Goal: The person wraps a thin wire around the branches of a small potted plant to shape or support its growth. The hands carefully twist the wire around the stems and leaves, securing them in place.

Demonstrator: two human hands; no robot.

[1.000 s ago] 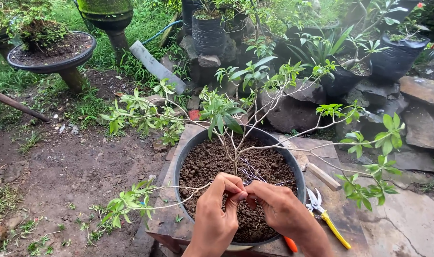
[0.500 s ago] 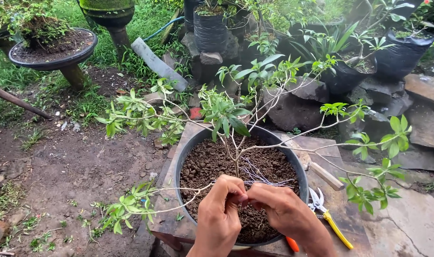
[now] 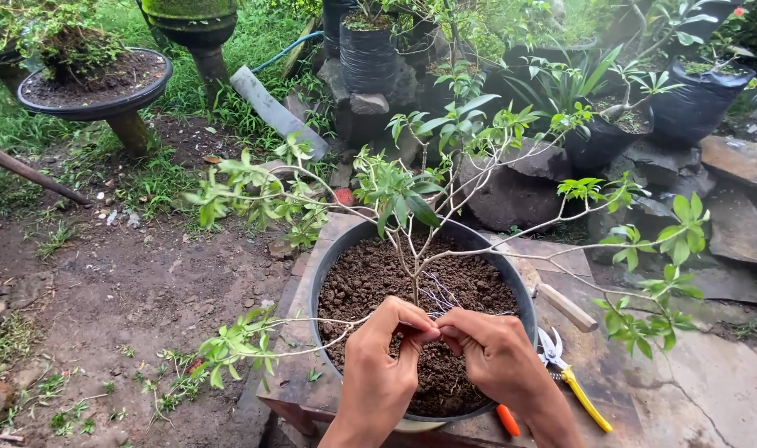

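Head camera looked down on a round black pot (image 3: 521, 290) full of dark soil, where a small young tree (image 3: 412, 249) with thin, spreading branches and green leaves stood near the middle. Both hands met just above the soil at the near side of the trunk: the left hand (image 3: 384, 365) and the right hand (image 3: 496, 358) each pinched a thin wire (image 3: 435, 292) between fingertips, knuckles almost touching. Yellow-handled pruning shears (image 3: 571, 377) lay just beside the pot on the stone slab (image 3: 594, 348), near the right wrist.
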